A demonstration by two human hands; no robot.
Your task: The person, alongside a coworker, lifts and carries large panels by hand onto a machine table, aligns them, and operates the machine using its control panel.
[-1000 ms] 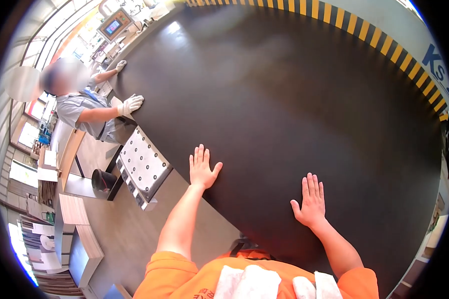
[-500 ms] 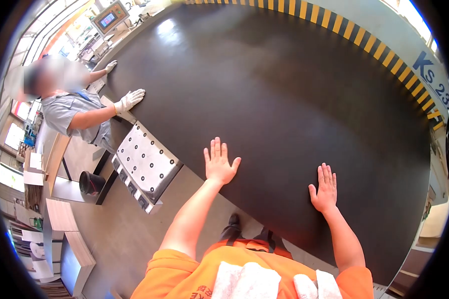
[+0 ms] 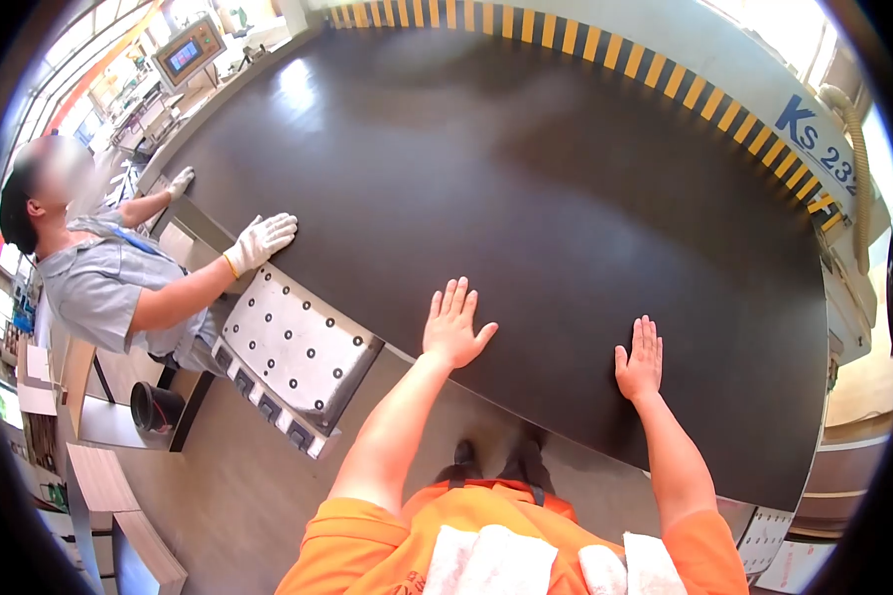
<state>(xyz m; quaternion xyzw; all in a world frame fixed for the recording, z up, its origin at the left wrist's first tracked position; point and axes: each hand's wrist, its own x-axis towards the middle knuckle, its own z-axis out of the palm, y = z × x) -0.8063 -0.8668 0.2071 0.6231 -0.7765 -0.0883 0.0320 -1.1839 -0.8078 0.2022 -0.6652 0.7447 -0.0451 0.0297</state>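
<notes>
A large dark panel (image 3: 526, 238) spreads across the middle of the head view. My left hand (image 3: 453, 325) lies flat on it near the front edge, fingers stretched and thumb apart. My right hand (image 3: 640, 359) rests on the same panel farther right, fingers straight and holding nothing. At the left, another person in a grey shirt keeps a white-gloved hand (image 3: 264, 241) on the panel, with the other gloved hand (image 3: 181, 182) at its far left edge.
A machine beam (image 3: 665, 40) with yellow-black stripes spans the back. A white support table (image 3: 298, 342) with dark round dots juts out at front left. A control screen (image 3: 185, 56) stands at back left, a black bucket (image 3: 156, 407) and stacked boards (image 3: 104, 480) at lower left.
The panel has shifted and turned slightly in view, its front right edge farther from my body. My hands stay flat on it. The other person appears farther left and lower.
</notes>
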